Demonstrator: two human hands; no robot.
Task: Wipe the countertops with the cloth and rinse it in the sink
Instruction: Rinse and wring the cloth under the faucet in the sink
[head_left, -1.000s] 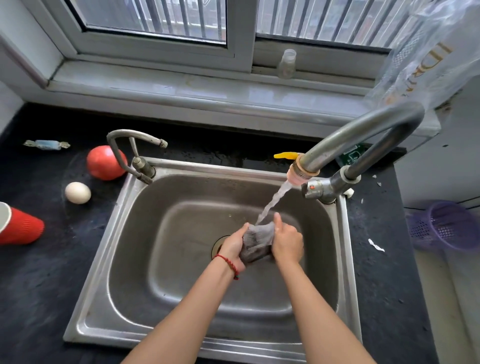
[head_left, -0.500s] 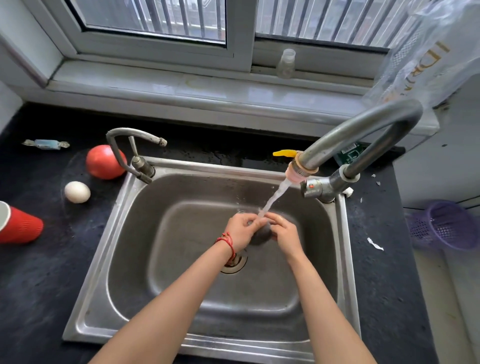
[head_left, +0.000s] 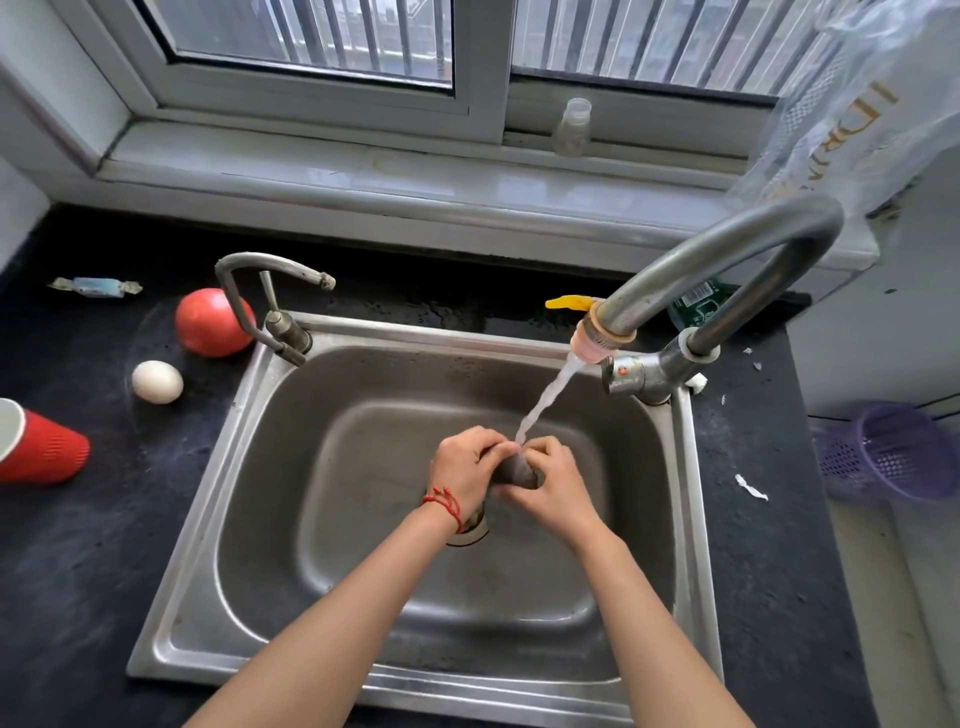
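Cloth (head_left: 515, 470) now balled between hands

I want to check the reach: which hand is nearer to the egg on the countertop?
The left hand. It holds the cloth over the sink, on the side toward the egg. The right hand grips the cloth from the far side.

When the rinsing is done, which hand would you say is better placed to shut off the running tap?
Probably the right hand: the running tap stands at the sink's right rim, on its side.
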